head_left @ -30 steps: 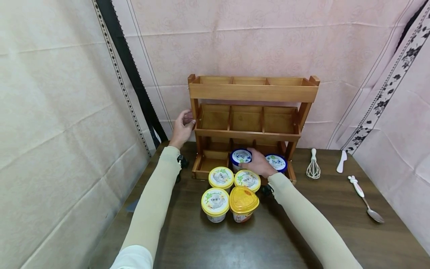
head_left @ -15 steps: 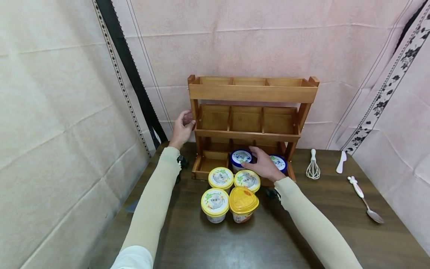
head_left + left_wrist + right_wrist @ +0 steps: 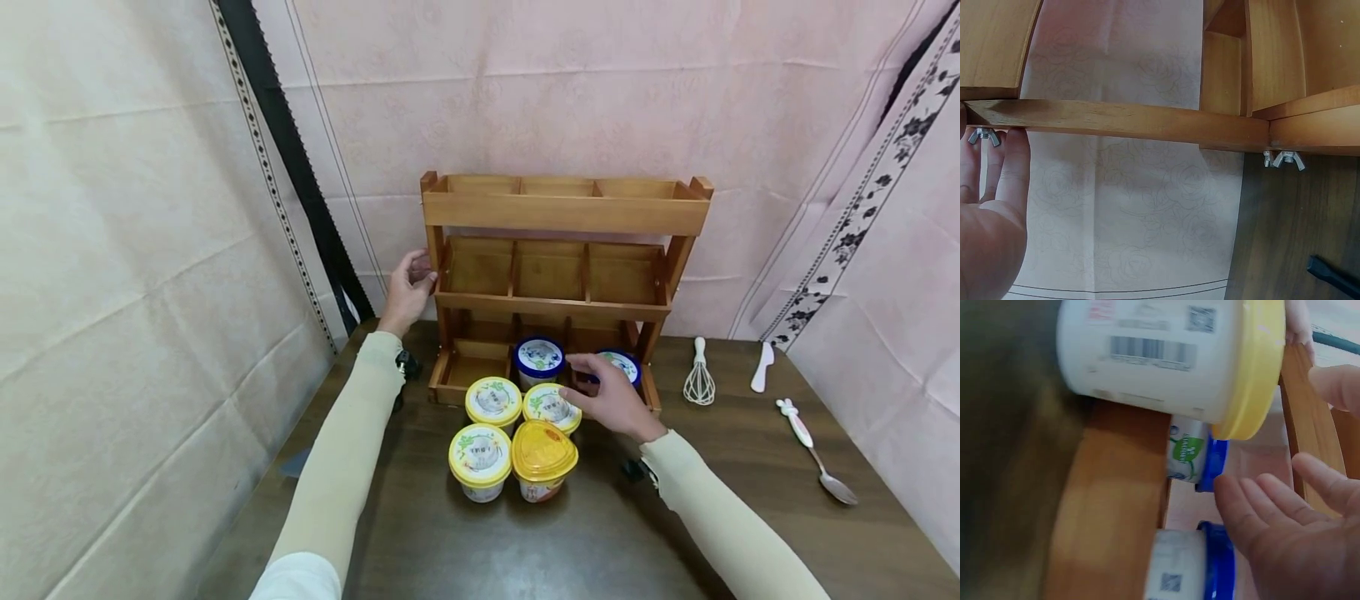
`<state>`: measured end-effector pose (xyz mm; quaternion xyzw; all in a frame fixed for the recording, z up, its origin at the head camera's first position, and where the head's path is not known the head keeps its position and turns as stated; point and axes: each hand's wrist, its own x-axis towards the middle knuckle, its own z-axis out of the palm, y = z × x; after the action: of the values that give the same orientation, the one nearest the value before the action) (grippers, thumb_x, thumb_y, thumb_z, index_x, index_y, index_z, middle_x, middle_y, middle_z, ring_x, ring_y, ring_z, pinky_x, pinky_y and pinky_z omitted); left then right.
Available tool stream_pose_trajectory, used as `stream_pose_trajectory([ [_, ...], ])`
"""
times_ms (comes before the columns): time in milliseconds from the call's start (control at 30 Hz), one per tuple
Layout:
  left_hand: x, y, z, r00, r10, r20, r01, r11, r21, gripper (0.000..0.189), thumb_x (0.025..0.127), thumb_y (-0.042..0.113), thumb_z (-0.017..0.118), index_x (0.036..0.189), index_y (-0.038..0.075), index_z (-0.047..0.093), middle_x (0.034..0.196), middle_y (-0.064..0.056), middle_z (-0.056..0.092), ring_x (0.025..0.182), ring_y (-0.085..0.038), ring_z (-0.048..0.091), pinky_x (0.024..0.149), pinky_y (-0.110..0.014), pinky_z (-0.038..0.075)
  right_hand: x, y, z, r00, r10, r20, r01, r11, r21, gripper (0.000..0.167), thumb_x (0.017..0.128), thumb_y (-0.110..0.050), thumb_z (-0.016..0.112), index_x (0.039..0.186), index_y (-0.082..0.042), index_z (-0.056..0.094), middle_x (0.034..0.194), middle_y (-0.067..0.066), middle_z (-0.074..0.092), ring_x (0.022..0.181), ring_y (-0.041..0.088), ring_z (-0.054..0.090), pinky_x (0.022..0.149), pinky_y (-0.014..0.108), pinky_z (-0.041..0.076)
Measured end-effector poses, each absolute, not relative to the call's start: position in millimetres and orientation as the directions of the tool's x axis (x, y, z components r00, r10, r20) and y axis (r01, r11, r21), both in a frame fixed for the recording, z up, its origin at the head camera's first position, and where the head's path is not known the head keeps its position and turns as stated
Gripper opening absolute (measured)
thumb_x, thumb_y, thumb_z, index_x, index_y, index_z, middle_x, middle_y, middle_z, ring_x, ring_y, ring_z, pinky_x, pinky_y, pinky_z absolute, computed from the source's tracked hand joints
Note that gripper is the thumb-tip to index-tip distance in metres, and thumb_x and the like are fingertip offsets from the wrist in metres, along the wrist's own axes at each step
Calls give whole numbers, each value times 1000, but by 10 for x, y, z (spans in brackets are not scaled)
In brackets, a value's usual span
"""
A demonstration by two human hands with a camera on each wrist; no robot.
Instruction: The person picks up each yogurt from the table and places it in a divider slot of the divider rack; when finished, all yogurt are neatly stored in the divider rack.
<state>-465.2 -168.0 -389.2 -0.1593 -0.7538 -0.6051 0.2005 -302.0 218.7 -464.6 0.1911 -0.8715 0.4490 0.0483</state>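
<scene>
My left hand [image 3: 407,292] holds the left side post [image 3: 1116,119] of a three-tier wooden rack [image 3: 566,215], with the fingers near a wing nut [image 3: 985,135]. My right hand [image 3: 611,396] is open and holds nothing. It hovers over the right side of a yellow-lidded tub [image 3: 545,406], beside the bottom tier. Two white tubs with blue lids stand in that tier: one tub [image 3: 539,357] in the middle compartment, another tub [image 3: 626,362] in the right one, partly hidden by the hand. In the right wrist view, the yellow-lidded tub [image 3: 1147,356] appears close up.
Before the rack stand more yellow-lidded tubs: one [image 3: 492,399], one [image 3: 480,454] and one with a domed, rounded-triangular lid [image 3: 543,450]. At the right of the table [image 3: 600,542] lie a whisk [image 3: 699,377], a white-handled spreader [image 3: 762,365] and a spoon [image 3: 816,450].
My right hand has let go of the blue-lidded tub in the middle compartment and moved right and back toward me. The left hand has stayed on the rack's post.
</scene>
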Motion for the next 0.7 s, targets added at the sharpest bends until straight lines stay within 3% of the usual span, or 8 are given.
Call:
stream_pose_trajectory([
  [267,-4630,-1689,-3914,-869,-6,495,483,207,851,45,105,7,64,148,17,56,137,-14,63,126,-30,62,103,-41,54,-2812,2243,-4862,-919,-316,235,-377,533,-758,63,93,-39,83,145,-12,59,140,16,65,121,38,69,102,56,58],
  [500,-4630,-1694,-3911,-874,-6,486,475,205,856,45,105,9,65,148,19,57,136,-13,63,125,-28,63,98,-36,55,-2773,2259,-4970,-894,-392,217,-394,459,-796,60,95,-32,82,146,-12,58,140,11,64,122,33,69,100,48,60],
  [700,-4653,-1679,-3887,-864,-3,503,491,209,846,45,105,8,65,148,17,56,136,-14,63,125,-28,62,104,-41,53,-2775,2267,-4999,-888,-395,235,-423,499,-756,57,96,-35,81,144,-15,61,143,10,63,119,27,68,98,43,61],
])
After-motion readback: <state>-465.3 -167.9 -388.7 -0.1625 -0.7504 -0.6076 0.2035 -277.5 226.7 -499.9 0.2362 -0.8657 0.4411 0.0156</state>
